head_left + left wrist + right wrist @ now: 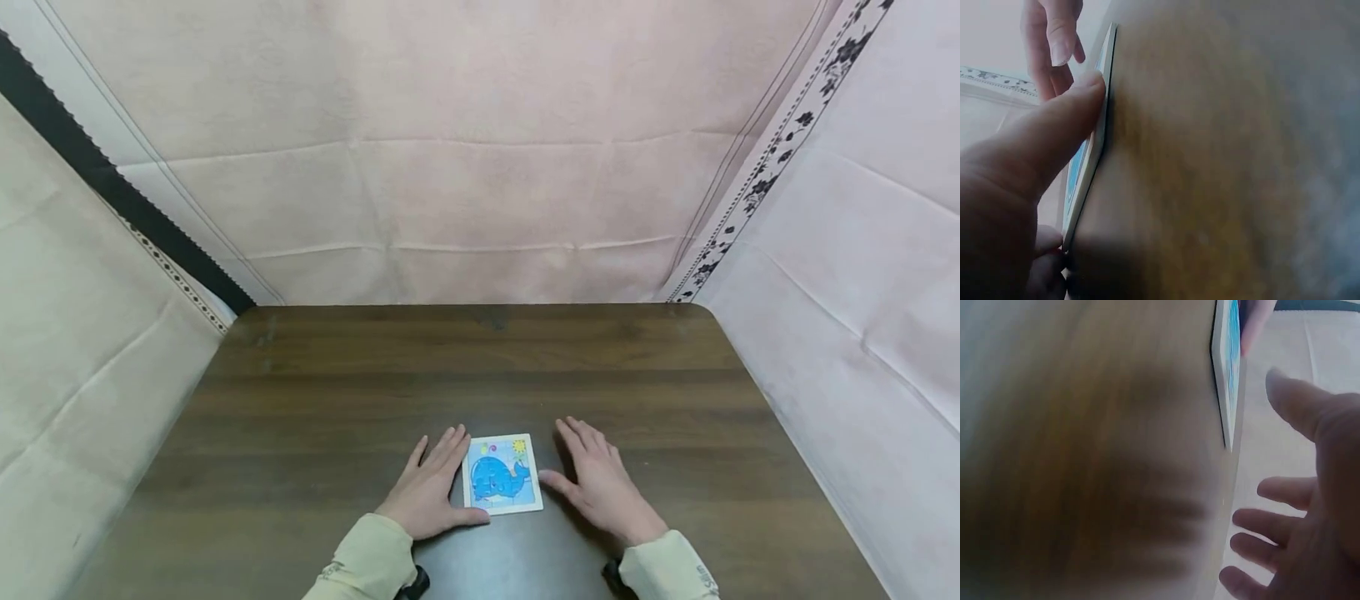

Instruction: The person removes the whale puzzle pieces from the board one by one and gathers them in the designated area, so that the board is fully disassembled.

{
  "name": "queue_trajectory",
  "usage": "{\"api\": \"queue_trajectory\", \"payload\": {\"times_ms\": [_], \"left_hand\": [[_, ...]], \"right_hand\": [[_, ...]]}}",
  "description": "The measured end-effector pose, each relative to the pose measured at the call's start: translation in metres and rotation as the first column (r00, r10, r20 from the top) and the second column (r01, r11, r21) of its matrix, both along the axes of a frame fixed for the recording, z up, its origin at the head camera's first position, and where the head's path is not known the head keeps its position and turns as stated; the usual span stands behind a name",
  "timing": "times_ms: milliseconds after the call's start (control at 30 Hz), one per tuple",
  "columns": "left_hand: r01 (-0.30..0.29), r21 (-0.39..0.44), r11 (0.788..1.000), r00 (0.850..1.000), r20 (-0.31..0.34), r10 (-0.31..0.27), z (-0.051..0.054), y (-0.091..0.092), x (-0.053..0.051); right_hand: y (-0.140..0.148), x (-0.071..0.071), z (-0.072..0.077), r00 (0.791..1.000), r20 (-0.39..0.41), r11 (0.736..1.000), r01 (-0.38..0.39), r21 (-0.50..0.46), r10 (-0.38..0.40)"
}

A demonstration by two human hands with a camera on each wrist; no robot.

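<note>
A small square picture puzzle with a white rim, a blue whale and a yellow sun lies flat on the brown table. My left hand is at its left side, the fingers nearly straight along the left edge and the thumb at the near edge. The right hand hovers just off the puzzle's right edge. Its fingers are spread and its palm holds nothing. In the right wrist view, a gap shows between the thumb and the puzzle.
Pale cloth hangs behind the table's far edge. More cloth covers the left side and the right side. A dark band runs down the left cloth, and a black floral border down the right.
</note>
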State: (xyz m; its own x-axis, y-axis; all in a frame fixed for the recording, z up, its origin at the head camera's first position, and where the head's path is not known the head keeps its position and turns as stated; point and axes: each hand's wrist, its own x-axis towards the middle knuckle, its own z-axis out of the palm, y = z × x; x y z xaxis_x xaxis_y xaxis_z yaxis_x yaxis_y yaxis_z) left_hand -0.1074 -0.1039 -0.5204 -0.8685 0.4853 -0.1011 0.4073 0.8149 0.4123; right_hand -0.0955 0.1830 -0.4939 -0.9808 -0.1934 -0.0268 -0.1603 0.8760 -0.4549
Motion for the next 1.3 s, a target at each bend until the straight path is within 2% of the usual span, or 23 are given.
{"api": "queue_trajectory", "payload": {"times_ms": [133,233,367,600,900,1100,1300], "left_hand": [[0.017,-0.018,1.0,1.0,0.003,-0.017,0.0,0.002,-0.004],[0.03,-0.019,0.999,1.0,0.008,-0.03,0.0,0.004,-0.008],[0.038,-0.014,0.999,0.999,0.025,-0.038,-0.001,0.006,-0.015],[0.012,0.02,1.0,0.998,0.058,-0.014,-0.005,0.008,-0.023],[-0.009,0.02,1.0,0.999,0.035,0.008,-0.004,0.011,-0.033],[-0.039,0.012,0.999,0.999,0.008,0.039,-0.004,0.007,-0.032],[-0.034,0.007,0.999,0.999,-0.027,0.034,-0.005,0.009,-0.031]], "right_hand": [[-0.018,-0.001,-0.006,0.994,0.051,0.996,-0.094,-0.013,0.094],[-0.024,-0.003,-0.009,0.983,0.06,0.985,-0.175,-0.003,0.175],[-0.027,-0.01,-0.01,0.973,0.067,0.974,-0.223,0.028,0.221],[-0.029,-0.022,-0.007,0.976,0.081,0.976,-0.209,0.066,0.203],[-0.027,-0.028,-0.005,0.984,0.047,0.98,-0.174,0.097,0.17],[-0.03,-0.032,-0.007,0.982,0.059,0.977,-0.184,0.108,0.178],[-0.031,-0.032,-0.004,0.981,0.068,0.978,-0.187,0.09,0.181]]}}
